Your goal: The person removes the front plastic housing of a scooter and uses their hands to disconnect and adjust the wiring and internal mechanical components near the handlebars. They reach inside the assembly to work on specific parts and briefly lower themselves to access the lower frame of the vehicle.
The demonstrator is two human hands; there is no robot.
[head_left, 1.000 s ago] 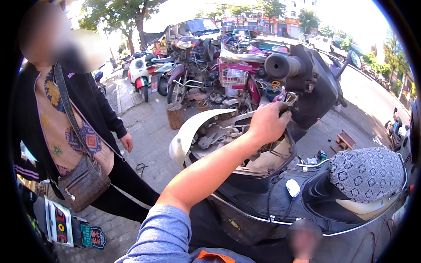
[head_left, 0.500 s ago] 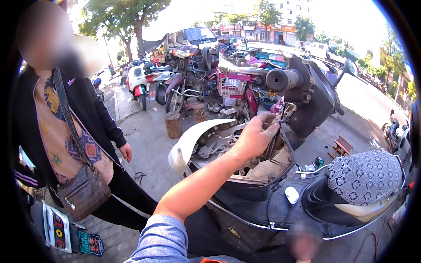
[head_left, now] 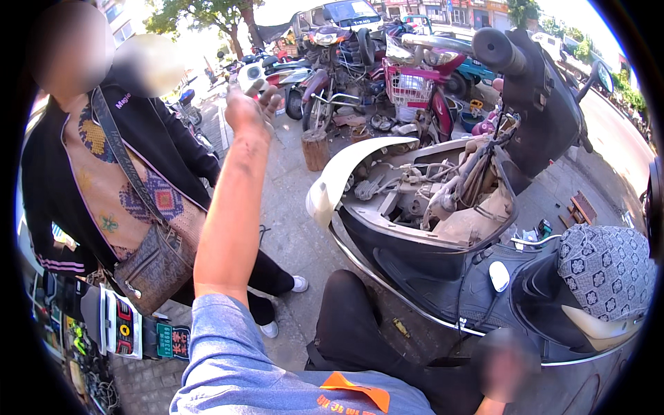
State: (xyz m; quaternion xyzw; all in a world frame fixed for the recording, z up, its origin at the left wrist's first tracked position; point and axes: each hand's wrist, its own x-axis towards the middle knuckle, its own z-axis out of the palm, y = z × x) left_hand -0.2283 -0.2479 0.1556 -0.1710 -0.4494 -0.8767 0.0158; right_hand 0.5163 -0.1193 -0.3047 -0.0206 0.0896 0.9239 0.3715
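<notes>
My left hand (head_left: pixel 250 111) is raised in the air at the end of my outstretched arm, between the person on the left and the scooter. Its fingers are apart and slightly bent, and I see nothing in them. Low at the right, my right hand (head_left: pixel 503 373) is near my knee and the scooter's footboard; a blur covers its fingers. The dark scooter (head_left: pixel 408 256) stands before me with its front housing off, showing cables and metal parts (head_left: pixel 429 190) inside. A pale curved panel (head_left: pixel 332 183) rises at its front end. The handlebar grip (head_left: pixel 499 50) sticks up above.
A person in a dark jacket (head_left: pixel 155 124) with a shoulder bag (head_left: pixel 155 270) stands close on the left. The scooter seat has a patterned cover (head_left: pixel 605 270). A wooden stump (head_left: pixel 317 150) stands before piled motorbikes. A yellow-handled tool (head_left: pixel 401 326) lies on the ground.
My left hand has left the cables below the handlebar and swung left and up, its fingers now apart. The view has turned left and down; my right hand still lies low at the right.
</notes>
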